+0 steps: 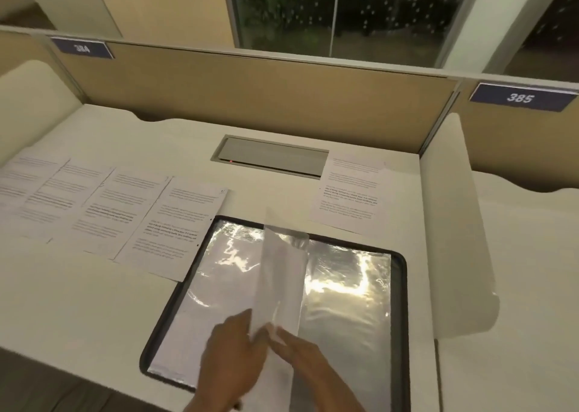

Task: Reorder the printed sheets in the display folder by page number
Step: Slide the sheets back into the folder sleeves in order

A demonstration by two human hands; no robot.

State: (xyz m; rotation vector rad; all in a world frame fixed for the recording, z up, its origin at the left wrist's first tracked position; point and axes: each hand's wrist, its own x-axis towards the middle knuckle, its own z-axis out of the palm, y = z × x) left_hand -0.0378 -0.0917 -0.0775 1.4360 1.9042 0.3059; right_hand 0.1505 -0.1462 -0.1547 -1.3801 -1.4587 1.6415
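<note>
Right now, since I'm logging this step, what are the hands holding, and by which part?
The left hand and right hand both hold the raised plastic sleeve of the display folder by its near bottom edge.

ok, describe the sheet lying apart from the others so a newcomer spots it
Start at the grey hatch in the desk. Right of it, beyond the open display folder, lies one printed sheet. It lies alone; the other four overlap in a row at left.
</note>
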